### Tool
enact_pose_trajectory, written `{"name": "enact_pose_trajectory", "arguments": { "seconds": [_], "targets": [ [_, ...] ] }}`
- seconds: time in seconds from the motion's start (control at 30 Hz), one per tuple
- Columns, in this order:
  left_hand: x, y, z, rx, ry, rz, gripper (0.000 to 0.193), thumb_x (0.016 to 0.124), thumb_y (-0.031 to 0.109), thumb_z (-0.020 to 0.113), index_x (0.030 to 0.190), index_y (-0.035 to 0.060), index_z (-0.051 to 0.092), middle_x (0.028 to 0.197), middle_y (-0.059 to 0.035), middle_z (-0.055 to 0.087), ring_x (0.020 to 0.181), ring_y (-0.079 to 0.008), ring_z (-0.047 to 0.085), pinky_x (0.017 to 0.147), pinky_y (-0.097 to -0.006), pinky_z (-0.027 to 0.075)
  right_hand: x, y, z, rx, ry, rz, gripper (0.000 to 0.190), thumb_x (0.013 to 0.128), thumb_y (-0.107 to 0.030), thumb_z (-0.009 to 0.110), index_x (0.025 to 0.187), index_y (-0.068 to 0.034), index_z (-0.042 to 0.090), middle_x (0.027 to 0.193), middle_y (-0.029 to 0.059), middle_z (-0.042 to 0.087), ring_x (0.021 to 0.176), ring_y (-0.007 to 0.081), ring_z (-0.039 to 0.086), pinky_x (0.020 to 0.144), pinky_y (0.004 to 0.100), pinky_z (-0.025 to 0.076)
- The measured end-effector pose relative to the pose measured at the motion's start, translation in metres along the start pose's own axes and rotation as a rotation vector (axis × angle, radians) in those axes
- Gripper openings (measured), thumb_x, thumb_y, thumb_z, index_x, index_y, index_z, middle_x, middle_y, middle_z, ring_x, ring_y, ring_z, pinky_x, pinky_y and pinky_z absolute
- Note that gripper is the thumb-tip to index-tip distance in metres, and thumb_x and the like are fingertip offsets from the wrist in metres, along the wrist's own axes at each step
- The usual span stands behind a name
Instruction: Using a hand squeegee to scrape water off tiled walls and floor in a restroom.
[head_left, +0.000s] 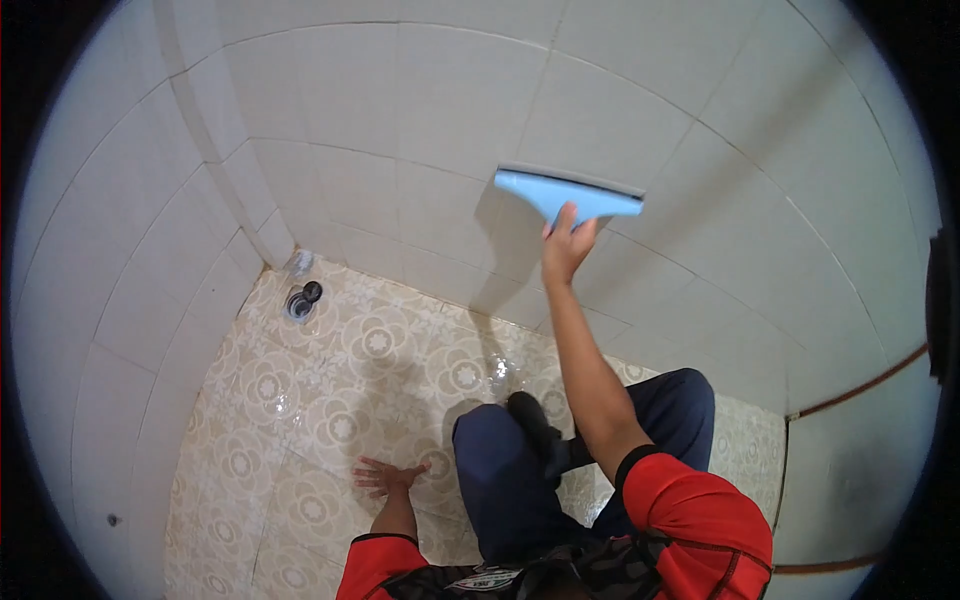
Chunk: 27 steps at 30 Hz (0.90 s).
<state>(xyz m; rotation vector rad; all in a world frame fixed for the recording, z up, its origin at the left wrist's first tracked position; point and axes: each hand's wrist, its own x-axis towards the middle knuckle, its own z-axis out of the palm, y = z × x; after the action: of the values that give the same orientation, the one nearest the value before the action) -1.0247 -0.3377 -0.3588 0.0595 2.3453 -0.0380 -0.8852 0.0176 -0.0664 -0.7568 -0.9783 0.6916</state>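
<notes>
My right hand (568, 244) grips the handle of a light blue squeegee (574, 193). Its dark-edged blade lies along the pale tiled wall (465, 97) in front of me; whether the whole edge touches cannot be told. Much of the handle is hidden inside my fist. Low on the left, my left hand (388, 475) is spread with its fingers apart and holds nothing. It is over the flower-patterned floor tiles (307, 506), beside my bent knee.
An uncovered floor drain (299, 304) with a round black cap (312, 291) beside it sits near the far left corner. Wet glints show on the floor. A door-like panel (847, 480) with brown edges stands at the right. My dark shoe (534, 420) rests near the wall.
</notes>
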Motion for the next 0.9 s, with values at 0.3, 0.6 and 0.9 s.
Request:
{"name": "enact_pose_trajectory", "arguments": {
  "seconds": [0.3,0.6,0.9],
  "targets": [
    [0.026,-0.003,0.020,0.000,0.052,-0.002,0.149,0.047,0.049,0.085,0.136,0.0170,-0.030,0.142,-0.0233,-0.028,0.132,-0.0471,-0.018,0.101,-0.0661,0.011,0.012,0.003,0.034,0.046,0.090,0.025,0.022,0.092,-0.022,0.054,0.089,-0.001,0.046,0.076,0.0035,0.052,0.059,0.0081,0.047,0.045,0.0235,0.041],
    [0.043,0.004,-0.019,0.107,-0.060,0.048,0.120,0.061,0.059,0.071,0.144,0.0133,-0.002,0.148,-0.0222,-0.005,0.137,-0.0405,-0.002,0.103,-0.0652,0.008,0.028,-0.042,0.114,0.241,-0.120,-0.114,0.019,0.091,-0.018,0.054,0.090,-0.001,0.046,0.078,0.0034,0.052,0.059,0.0072,0.046,0.046,0.0227,0.040],
    [0.137,-0.074,-0.057,-0.069,0.812,0.137,0.063,0.090,0.048,0.042,0.141,0.0133,0.027,0.148,-0.0172,0.016,0.137,-0.0312,0.015,0.109,-0.0496,0.012,-0.044,0.028,0.118,0.163,0.038,0.123,0.018,0.092,-0.018,0.053,0.094,-0.003,0.044,0.079,0.0025,0.050,0.059,0.0072,0.044,0.045,0.0226,0.038]
  ]
}}
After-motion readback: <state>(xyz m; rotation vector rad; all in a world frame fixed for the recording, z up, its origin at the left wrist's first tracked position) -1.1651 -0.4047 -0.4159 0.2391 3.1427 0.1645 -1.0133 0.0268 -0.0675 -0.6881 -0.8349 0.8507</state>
